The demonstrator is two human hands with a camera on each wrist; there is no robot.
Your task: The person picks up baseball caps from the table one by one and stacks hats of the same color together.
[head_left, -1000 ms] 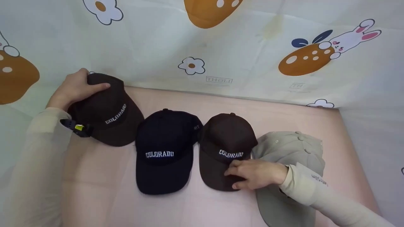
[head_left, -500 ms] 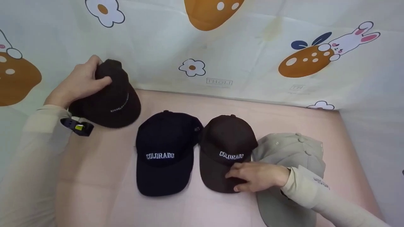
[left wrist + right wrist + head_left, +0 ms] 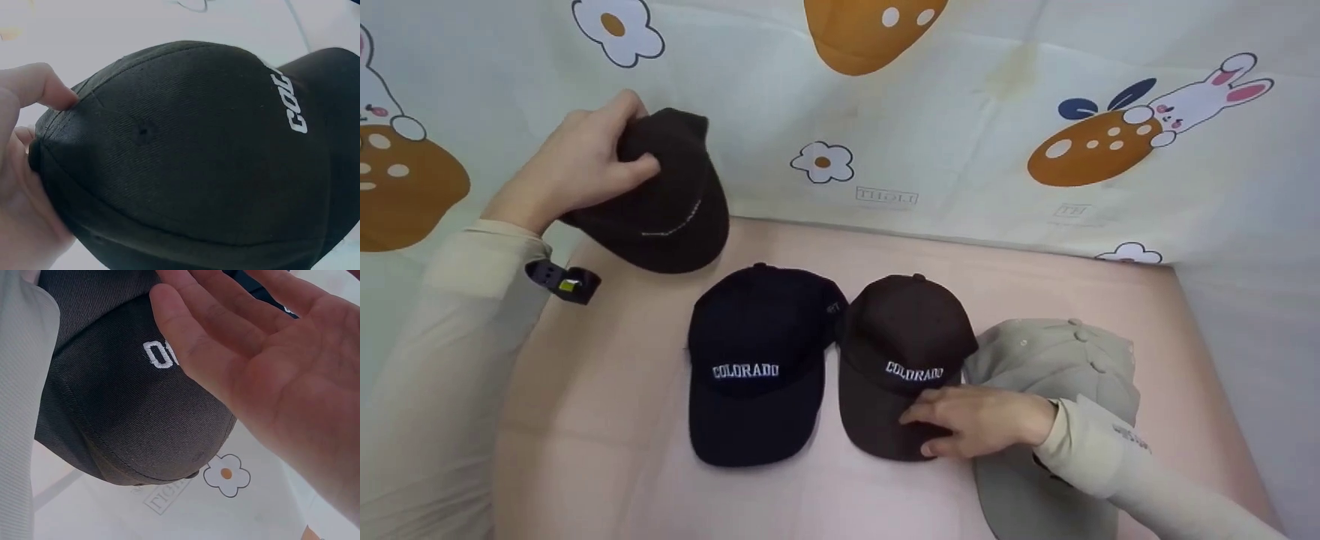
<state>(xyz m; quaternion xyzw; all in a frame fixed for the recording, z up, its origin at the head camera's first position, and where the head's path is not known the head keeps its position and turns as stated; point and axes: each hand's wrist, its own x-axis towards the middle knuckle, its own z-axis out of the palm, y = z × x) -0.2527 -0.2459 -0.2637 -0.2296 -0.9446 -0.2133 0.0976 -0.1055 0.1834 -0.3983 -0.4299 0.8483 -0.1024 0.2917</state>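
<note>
**One cap in the air, three laid out on the pink table**

The left hand (image 3: 577, 165) has a dark brown cap (image 3: 660, 199) up off the table at the far left, held against the printed cloth backdrop (image 3: 960, 127). The fingers and thumb curl round the back of the crown, and the brim tips down toward the table (image 3: 607, 390). From the left wrist view the thumb presses the crown seam, and white lettering shows on the front panel, though only the first letters can be read there.

Down on the pink table, a row of caps. A navy cap (image 3: 757, 360) marked COLORADO sits in the middle, brim toward the near edge. Just right of it, touching at the crown, lies a second brown cap (image 3: 904, 352) with the same lettering. The right hand (image 3: 979, 420) rests flat on that cap's brim, fingers straight and relaxed, gripping nothing; the right wrist view shows the open palm over the brown fabric.

Right again, a beige cap (image 3: 1057, 360) lies partly under the right sleeve (image 3: 1110, 457), its crown touching the brown one.

A small black and yellow device (image 3: 564, 281) sits at the left wrist.
</note>
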